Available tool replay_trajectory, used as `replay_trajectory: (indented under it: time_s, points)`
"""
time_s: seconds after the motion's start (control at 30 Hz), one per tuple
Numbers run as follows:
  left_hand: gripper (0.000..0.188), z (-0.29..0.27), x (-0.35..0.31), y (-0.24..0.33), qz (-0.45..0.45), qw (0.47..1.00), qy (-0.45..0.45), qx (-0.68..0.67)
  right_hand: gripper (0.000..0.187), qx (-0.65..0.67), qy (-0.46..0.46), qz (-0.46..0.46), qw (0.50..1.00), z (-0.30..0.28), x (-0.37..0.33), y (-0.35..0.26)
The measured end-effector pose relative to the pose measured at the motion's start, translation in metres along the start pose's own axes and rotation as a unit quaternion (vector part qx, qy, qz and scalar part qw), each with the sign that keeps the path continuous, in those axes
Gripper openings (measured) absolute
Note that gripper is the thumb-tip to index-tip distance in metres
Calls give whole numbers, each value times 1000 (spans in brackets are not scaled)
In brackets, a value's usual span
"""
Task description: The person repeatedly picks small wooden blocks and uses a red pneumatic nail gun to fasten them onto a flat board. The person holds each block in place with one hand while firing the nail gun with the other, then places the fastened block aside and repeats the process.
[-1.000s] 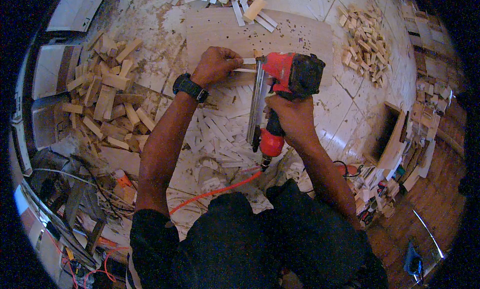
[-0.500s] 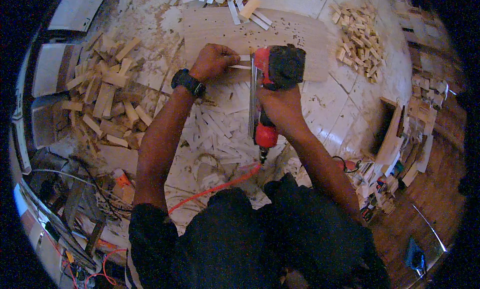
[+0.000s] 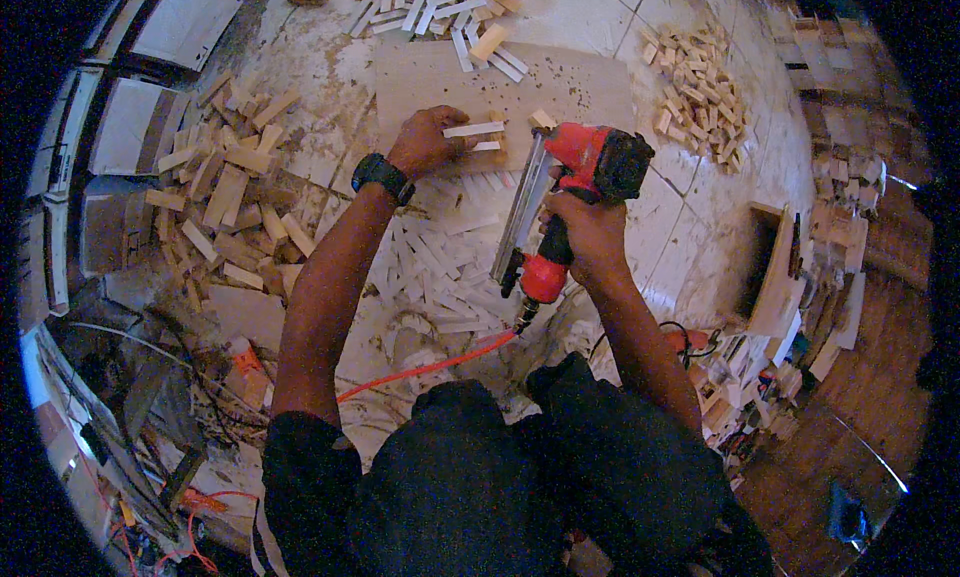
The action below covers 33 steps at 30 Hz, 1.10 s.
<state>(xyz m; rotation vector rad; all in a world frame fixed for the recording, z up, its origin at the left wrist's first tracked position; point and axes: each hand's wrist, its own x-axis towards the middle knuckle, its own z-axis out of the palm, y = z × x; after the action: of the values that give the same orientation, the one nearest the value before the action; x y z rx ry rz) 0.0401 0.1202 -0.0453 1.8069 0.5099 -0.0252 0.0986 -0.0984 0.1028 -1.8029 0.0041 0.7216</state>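
Note:
My left hand (image 3: 428, 142) is closed on a pair of pale wooden strips (image 3: 474, 130), which stick out to the right past its fingers. A short wood block (image 3: 496, 120) joins their right ends, partly behind them. Both lie over a flat brown board (image 3: 415, 77) on the floor. In my right hand (image 3: 597, 239) is a red and black nail gun (image 3: 580, 143), gripped by its handle, with its nose tilted up to the right of the strips and apart from them. A small loose block (image 3: 541, 119) sits by the nose. A red air hose (image 3: 430, 375) runs from the gun's lower end.
A heap of wood blocks (image 3: 228, 192) lies left, smaller blocks (image 3: 700, 92) at far right, and joined strip pieces (image 3: 430, 5) beyond the board. Loose pale strips (image 3: 430, 262) cover the floor before me. An open wooden box (image 3: 778, 277) stands right; cables and an orange tool (image 3: 248, 362) lie left.
The nail gun has moved right, off the strips, and swung from upright to slanting. The strips' right ends and the small loose block now show. My left hand keeps its hold.

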Motion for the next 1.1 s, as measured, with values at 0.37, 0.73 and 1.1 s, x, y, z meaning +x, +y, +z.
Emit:
replay_trajectory:
  time_s: [0.37,0.73,1.1]
  points:
    - [52,3,-3,13,-2,996,57,69,32,19,-45,10,999,7,-4,7]
    - [55,7,1,15,-11,995,76,59,34,-30,-61,-18,998,21,4,10]
    - [52,7,-1,28,-50,994,85,52,31,-43,-72,10,996,22,8,9]
